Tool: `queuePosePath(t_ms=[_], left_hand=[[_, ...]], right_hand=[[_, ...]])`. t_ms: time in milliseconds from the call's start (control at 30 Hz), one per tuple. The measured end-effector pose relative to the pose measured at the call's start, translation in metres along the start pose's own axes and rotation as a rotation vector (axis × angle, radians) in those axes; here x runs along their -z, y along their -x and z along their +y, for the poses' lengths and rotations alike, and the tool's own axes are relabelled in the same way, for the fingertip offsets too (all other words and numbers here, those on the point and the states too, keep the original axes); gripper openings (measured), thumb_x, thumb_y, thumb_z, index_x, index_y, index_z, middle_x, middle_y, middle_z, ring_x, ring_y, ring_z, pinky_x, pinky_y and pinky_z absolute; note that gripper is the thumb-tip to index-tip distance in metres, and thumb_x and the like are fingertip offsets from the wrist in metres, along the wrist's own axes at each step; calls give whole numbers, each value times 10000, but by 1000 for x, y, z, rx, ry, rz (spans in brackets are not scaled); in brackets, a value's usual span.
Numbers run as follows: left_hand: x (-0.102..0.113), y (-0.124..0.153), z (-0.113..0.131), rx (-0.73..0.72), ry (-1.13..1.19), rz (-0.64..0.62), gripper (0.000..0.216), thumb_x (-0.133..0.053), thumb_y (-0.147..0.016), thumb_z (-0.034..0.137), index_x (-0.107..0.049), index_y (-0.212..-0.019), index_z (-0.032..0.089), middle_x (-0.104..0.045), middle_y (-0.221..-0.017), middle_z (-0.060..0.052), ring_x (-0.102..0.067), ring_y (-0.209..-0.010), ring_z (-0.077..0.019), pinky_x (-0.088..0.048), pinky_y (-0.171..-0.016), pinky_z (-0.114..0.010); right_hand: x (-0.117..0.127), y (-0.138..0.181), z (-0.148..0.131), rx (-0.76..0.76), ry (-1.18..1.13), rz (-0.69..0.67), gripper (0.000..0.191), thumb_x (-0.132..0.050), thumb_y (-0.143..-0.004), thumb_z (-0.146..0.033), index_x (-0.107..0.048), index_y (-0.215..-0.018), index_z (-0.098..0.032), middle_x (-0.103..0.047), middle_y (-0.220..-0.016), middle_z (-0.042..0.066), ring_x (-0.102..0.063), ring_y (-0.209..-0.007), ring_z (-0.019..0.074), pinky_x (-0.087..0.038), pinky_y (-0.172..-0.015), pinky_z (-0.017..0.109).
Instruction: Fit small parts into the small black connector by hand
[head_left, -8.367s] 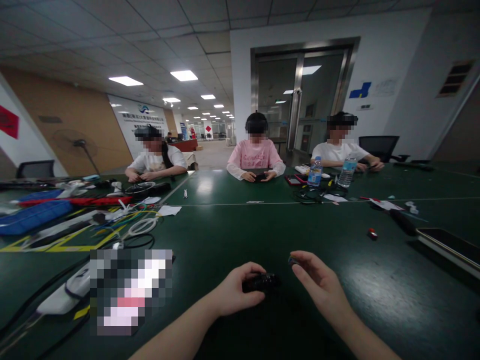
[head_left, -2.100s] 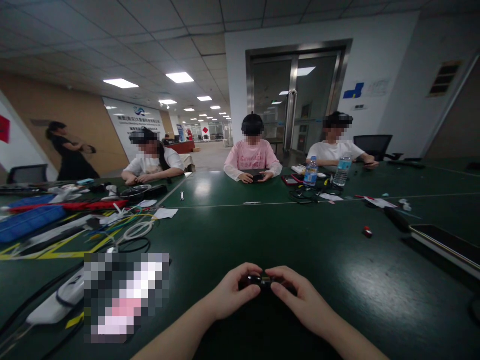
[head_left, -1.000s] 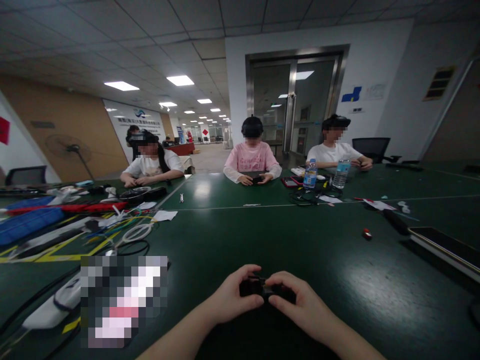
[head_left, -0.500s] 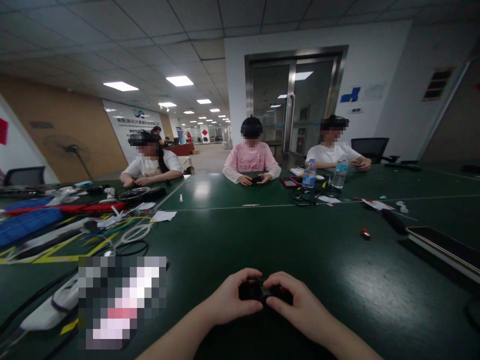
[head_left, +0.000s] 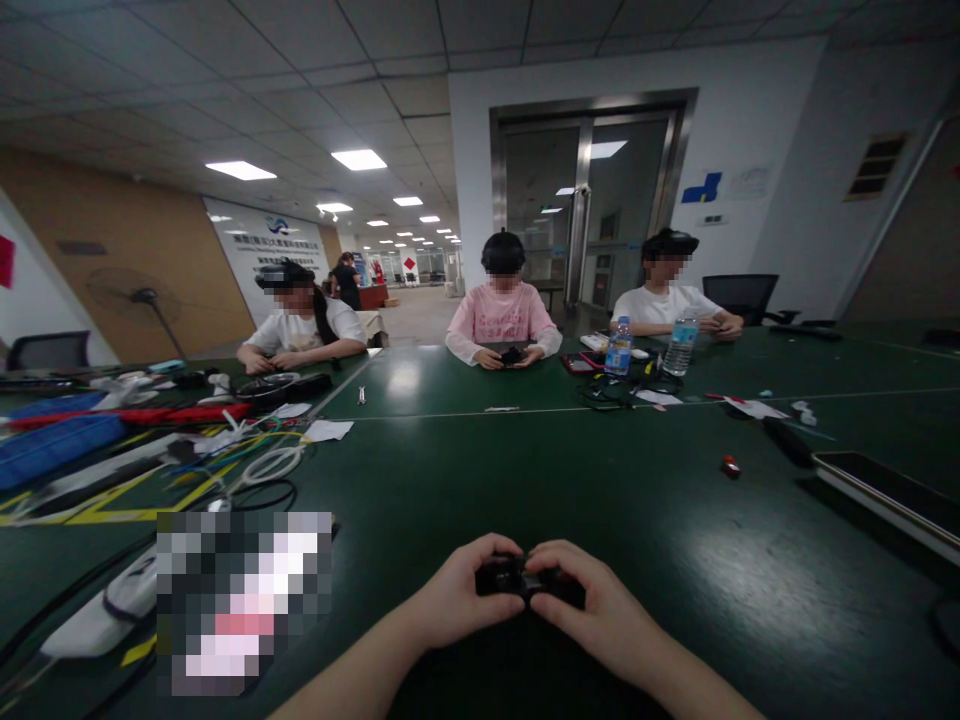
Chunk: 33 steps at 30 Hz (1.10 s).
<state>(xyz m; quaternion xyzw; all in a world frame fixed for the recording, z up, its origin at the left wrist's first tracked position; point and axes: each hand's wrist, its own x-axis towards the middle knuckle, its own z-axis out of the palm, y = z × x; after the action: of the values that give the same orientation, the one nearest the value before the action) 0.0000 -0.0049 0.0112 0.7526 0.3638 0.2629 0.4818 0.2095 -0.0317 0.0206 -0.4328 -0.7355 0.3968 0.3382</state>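
My left hand [head_left: 459, 598] and my right hand [head_left: 596, 600] are both closed on a small glossy black object [head_left: 501, 577], one at each end. Fingers curl over its far side while the thumbs press along the near side. The two thumb tips almost meet at its middle. It looks black all over, with a narrower part at the centre; its exact kind is hard to make out, as the fingers cover much of it. Hands and object are low over the near part of the dark green table [head_left: 480, 480].
At left lie a white power strip [head_left: 97, 615], coiled cables [head_left: 266, 468] and a blue tray [head_left: 60, 450]. A small red object [head_left: 730, 467] and a phone-like slab [head_left: 892, 500] lie right. Bottles [head_left: 619, 348] stand farther back. Three people in headsets sit across the table.
My hands stay in nearly the same place, with slight finger movement around the black object. Across the table, the person in pink has turned a dark object. A person in the background now stands farther right.
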Motion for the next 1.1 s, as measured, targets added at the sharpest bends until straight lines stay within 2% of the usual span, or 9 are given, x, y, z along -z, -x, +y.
queuePosePath(t_ms=[867,1100], left_hand=[[-1,0,0,-39,-36,26,399,-665,-735,214,-523,-1108,190,-577,-1033,-32,-560,-948,-200,-451,-849,-326],[-1,0,4,11,-53,29,373,-655,-742,203,-523,-1090,191,-571,-999,-25,-553,-909,-188,-461,-808,-308]], right_hand=[[2,0,-2,10,-28,53,180,-613,-784,-224,-646,-960,-241,-617,-1098,49,-570,-1048,227,-447,-913,372],[9,-2,3,-7,37,106,190,-593,-805,-301,-642,-979,-243,-654,-1047,41,-574,-1032,244,-420,-928,409]])
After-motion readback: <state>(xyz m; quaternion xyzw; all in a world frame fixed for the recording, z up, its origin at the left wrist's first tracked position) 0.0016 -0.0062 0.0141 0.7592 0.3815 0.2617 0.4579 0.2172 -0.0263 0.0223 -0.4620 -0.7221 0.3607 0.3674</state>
